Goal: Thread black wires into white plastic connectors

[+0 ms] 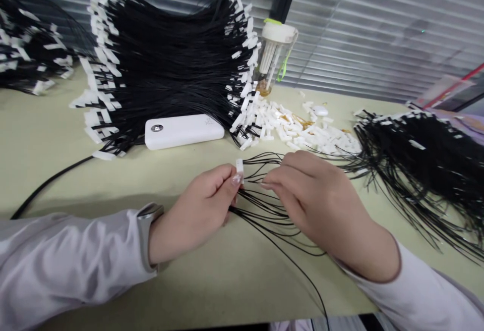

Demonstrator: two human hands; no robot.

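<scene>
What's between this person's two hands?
In the head view, black wires fan from the left hand, where a white tag shows, toward the right hand.

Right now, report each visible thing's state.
Left hand: closed on thin black wires
Right hand: pinched; hold on a wire unclear
Thin black wires: fanned out rightward
White tag: sticking up from the left hand
Large wire bundle: stacked, tagged at both ends
Far-left wire bundle: piled
Far-right wire pile: heaped, ends straggling
Loose white tags: heaped
White power bank: lying down
Bottle: lidded, brown contents at bottom
Blinds: lowered
</scene>
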